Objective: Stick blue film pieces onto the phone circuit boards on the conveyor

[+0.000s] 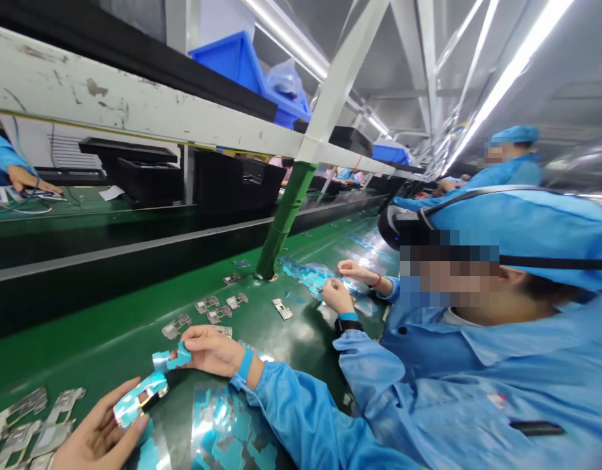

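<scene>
My left hand (98,427) pinches a small metal plate (139,399) by its edge between thumb and fingers. Glossy blue film covers much of the plate's upper face. Just above it, my right hand (215,351), with a blue band at the wrist, grips a bent piece of blue film (176,358) in its fingertips. Whether this piece still touches the plate, I cannot tell. Beneath my right forearm lies a clear sheet with blue film cutouts (227,427). Bare metal plates (61,418) lie beside my left hand, and several more metal plates (217,313) rest beyond my right hand.
At my right, a co-worker in blue (477,378) handles something small above a pile of blue film (308,277). A green-wrapped post (286,222) rises from the green table (252,287). Blue bins (232,62) sit on the shelf above. Another person's hand (31,179) shows far left.
</scene>
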Motion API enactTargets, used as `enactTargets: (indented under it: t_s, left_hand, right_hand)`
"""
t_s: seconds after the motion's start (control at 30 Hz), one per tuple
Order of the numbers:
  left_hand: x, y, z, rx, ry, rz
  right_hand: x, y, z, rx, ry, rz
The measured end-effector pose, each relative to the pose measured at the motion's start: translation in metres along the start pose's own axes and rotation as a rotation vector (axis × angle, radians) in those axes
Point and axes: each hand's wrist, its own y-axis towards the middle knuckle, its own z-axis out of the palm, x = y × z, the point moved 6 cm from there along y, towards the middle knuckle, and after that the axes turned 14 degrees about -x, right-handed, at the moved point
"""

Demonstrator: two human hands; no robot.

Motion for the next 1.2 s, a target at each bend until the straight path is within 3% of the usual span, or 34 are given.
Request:
enactTargets:
  t_s: [0.13,0.3,0.37,0.43,0.67,0.83,1.03,1.2]
  left_hand:
    - [-0.015,-0.015,0.008,0.028,-0.006,0.058]
    - [-0.024,-0.036,0.011,-0.082,-0.058,0.107]
    - [-0.027,-0.041,0.014,-0.029,-0.065,0.088]
    - [-0.029,-0.043,0.018,0.051,-0.091,0.040]
    - [-0.028,-0.043,0.022,0.132,-0.218,-0.024]
    - [-0.021,-0.047,0.026,0.208,-0.228,-0.044]
    - [-0.021,-0.047,0.024,0.210,-0.154,-0.042]
    - [-0.024,-0.041,0.016,0.108,0.031,0.100]
  right_hand:
    - [0.002,-0.012,0.009,-0.004,-0.031,-0.038]
    - [0.013,-0.036,0.029,-0.002,-0.048,-0.042]
    - [0.020,-0.044,0.032,-0.028,-0.036,-0.060]
    - [0.025,-0.048,0.030,-0.049,-0.035,-0.062]
    - [0.024,-0.053,0.029,-0.073,-0.118,0.005]
    - [0.019,-0.054,0.024,-0.182,-0.268,0.002]
    - [0.020,-0.050,0.015,-0.269,-0.360,0.044]
    - [0.022,-0.055,0.023,-0.249,-0.247,0.069]
